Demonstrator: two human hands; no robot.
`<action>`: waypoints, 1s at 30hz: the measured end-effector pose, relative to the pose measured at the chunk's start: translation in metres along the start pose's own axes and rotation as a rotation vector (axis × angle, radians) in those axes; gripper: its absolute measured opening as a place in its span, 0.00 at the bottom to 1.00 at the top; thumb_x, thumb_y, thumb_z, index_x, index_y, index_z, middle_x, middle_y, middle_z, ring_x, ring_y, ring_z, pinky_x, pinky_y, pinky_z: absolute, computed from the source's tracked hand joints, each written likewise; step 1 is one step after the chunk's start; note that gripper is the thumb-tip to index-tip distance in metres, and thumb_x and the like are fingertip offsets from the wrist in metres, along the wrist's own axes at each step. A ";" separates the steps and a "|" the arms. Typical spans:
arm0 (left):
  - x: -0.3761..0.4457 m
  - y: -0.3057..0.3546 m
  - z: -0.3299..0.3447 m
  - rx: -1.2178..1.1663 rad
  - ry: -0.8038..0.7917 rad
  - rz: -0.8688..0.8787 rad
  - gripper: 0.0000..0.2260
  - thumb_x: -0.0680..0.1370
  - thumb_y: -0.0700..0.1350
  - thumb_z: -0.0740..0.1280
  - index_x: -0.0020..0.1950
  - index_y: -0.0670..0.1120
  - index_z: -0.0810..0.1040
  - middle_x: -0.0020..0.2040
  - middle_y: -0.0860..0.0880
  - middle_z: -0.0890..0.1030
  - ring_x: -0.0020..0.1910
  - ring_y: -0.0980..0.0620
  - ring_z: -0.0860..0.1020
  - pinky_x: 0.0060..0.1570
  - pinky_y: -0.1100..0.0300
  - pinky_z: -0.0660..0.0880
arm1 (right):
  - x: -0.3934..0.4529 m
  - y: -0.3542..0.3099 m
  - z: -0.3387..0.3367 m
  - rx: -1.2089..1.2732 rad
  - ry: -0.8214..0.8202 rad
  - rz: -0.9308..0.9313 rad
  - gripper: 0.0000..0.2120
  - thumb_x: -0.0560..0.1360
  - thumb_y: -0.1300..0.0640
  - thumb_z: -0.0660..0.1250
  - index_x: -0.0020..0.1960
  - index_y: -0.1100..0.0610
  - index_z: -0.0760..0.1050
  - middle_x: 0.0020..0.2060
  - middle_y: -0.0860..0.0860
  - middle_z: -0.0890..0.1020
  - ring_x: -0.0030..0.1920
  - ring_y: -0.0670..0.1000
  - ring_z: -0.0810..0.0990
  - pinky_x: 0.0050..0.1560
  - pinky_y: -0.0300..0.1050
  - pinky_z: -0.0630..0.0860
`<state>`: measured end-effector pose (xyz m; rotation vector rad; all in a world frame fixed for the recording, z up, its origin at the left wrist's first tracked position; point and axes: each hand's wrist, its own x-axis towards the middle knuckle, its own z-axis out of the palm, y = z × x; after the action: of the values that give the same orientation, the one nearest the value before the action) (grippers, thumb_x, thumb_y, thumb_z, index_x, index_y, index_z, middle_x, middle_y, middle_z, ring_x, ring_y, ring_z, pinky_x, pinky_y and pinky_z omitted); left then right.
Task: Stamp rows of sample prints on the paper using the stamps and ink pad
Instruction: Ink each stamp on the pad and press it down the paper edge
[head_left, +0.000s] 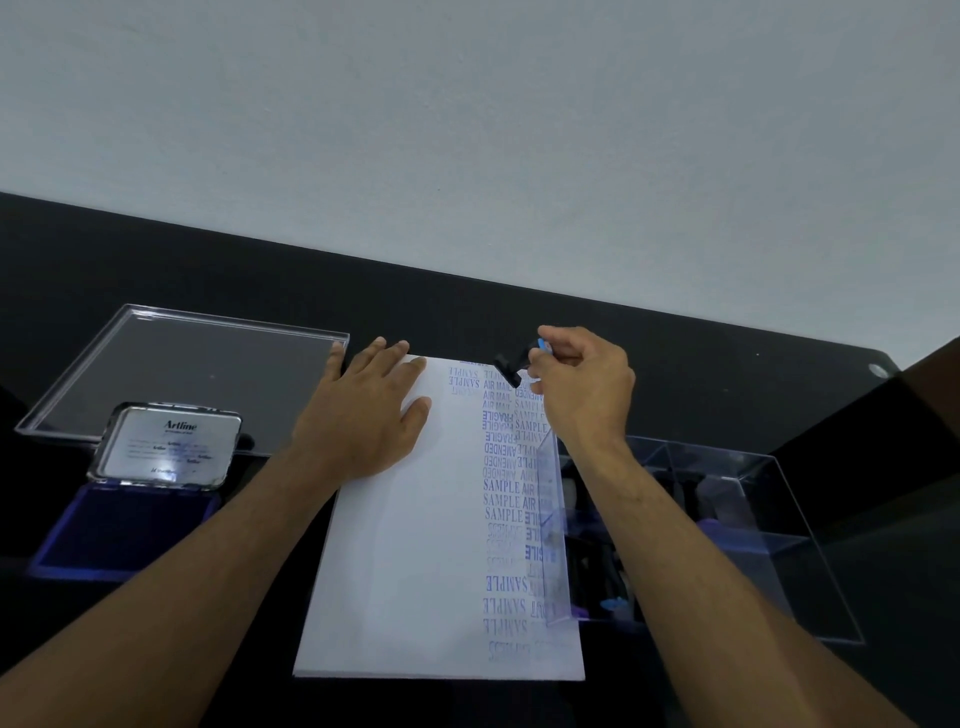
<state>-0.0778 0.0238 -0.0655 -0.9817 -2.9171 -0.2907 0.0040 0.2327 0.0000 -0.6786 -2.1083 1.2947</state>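
So the worktop (649, 353) was a glossy black slab pushed up against a plain pale wall (467, 130), and that was about all the room on show.

Containers: on the right sat a clear acrylic box (748, 525) with dividers, and there were dark stamp-shaped things plus a bit of blue and purple inside, though through the glare I honestly couldn't make out how many or which ones. Its left wall overlapped the right edge of the paper. Far left, a flat clear acrylic tray or lid (171, 364) lay on the worktop. Just in front of it was the ink pad (130, 525), open, with the blue pad facing up and the shiny metal lid (166, 441) reading "Artline" standing up behind it.

The paper (415, 545) was a white sheet in the middle, long axis running straight away from the person. Blue prints ran in columns down its right side: SAMPLE, AIR MAIL, FRAGILE, AMENDED, some upside down, some faint.

The left hand (363, 415) lay flat on the upper left of the sheet, fingers straight and spread, pressing it down. The right hand (582, 384) was up at the far right corner of the paper, fingers curled and pinching a small black stamp (506, 369) with a blue tip at the handle end. The stamp was tilted, base pointing down and left toward the top of the print columns, right at the paper.
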 end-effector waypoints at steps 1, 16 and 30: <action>0.000 0.000 0.000 -0.004 0.004 0.001 0.32 0.78 0.63 0.43 0.80 0.51 0.61 0.81 0.49 0.59 0.81 0.48 0.53 0.78 0.39 0.46 | 0.000 0.000 0.001 -0.009 -0.002 -0.008 0.11 0.72 0.62 0.73 0.52 0.51 0.83 0.41 0.44 0.84 0.43 0.47 0.85 0.47 0.49 0.83; 0.002 0.001 -0.004 -0.019 -0.041 -0.018 0.27 0.82 0.61 0.50 0.80 0.53 0.59 0.82 0.51 0.57 0.81 0.49 0.51 0.78 0.40 0.44 | -0.004 -0.006 -0.003 -0.039 -0.023 -0.023 0.10 0.72 0.61 0.73 0.52 0.51 0.83 0.42 0.44 0.84 0.43 0.44 0.84 0.47 0.46 0.83; -0.091 -0.033 -0.064 -0.111 0.061 -0.122 0.31 0.79 0.62 0.48 0.80 0.51 0.60 0.81 0.48 0.58 0.81 0.47 0.51 0.79 0.41 0.47 | -0.072 -0.053 0.037 -0.056 -0.235 -0.158 0.11 0.73 0.61 0.73 0.54 0.51 0.83 0.49 0.47 0.82 0.44 0.46 0.83 0.49 0.47 0.82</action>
<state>-0.0259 -0.0681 -0.0176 -0.7923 -2.9374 -0.4852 0.0233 0.1398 0.0195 -0.3881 -2.3417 1.2839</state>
